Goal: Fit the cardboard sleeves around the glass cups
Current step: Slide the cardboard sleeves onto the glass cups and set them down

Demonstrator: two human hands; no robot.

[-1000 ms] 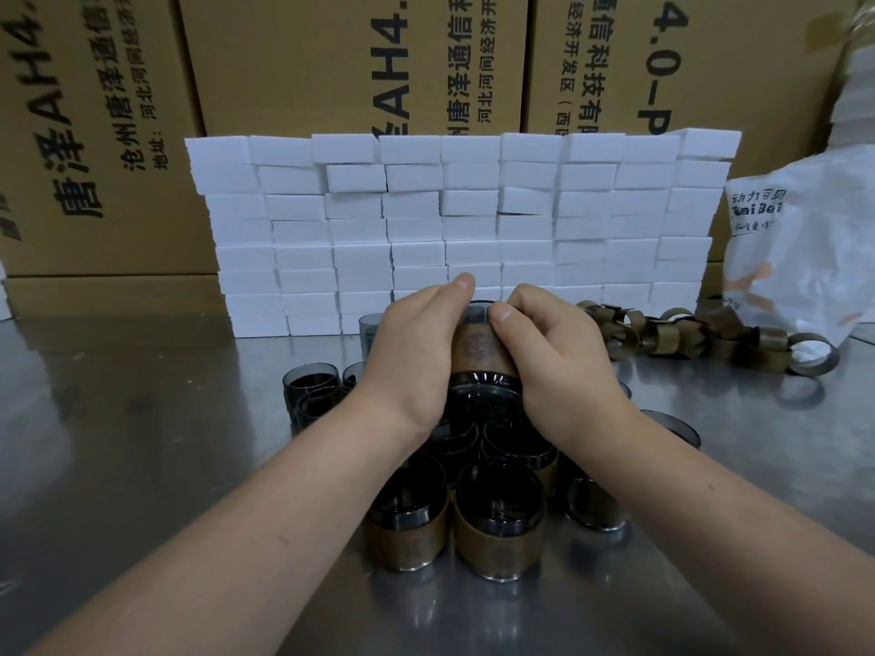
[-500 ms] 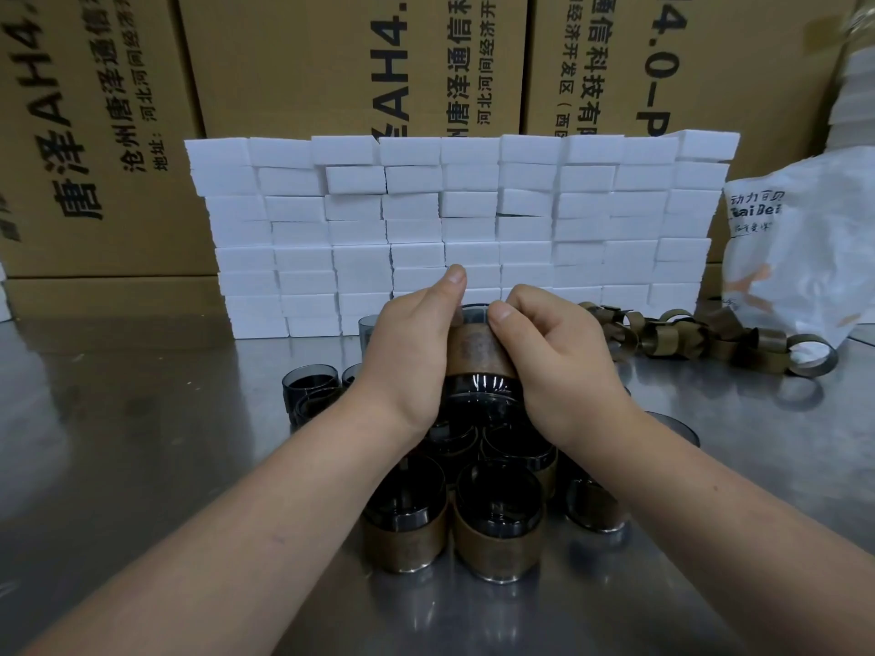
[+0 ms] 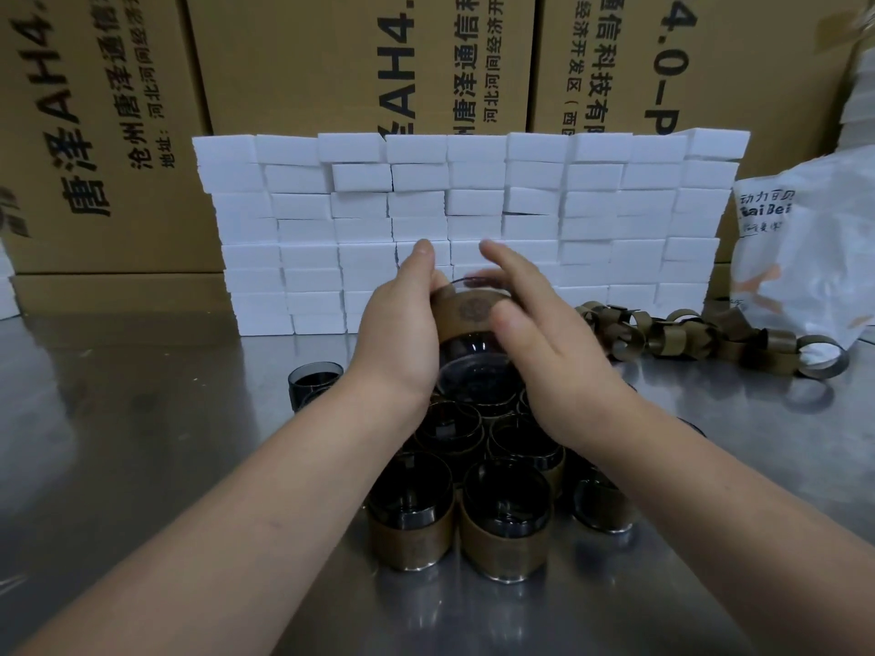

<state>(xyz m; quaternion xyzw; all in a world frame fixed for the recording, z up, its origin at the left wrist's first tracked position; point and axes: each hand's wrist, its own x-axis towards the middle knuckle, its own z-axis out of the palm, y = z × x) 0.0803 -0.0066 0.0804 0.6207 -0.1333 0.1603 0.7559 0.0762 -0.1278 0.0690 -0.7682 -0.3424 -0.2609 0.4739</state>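
1. Glass cup (image 3: 473, 371), held tilted at frame centre above the counter (image 3: 142, 442): probably smooth, slippery, breakable; its cardboard sleeve (image 3: 466, 314) light and bendable, the safest place to hold.
2. Left hand (image 3: 402, 333) grips the cup; right hand (image 3: 544, 352) presses straight fingers (image 3: 513, 274) on the sleeve.
3. Left fingers hidden behind the cup; right fingertips blurred.

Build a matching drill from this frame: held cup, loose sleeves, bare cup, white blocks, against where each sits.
Things:
1. held cup
2. loose sleeves
3. bare cup
4. white blocks

Places:
A. stacked in a wall at the back
B. on the table, left of the group
C. lifted above the sleeved cups
D. strewn on the right by the white bag

Pairs: 1-C, 2-D, 3-B, 4-A
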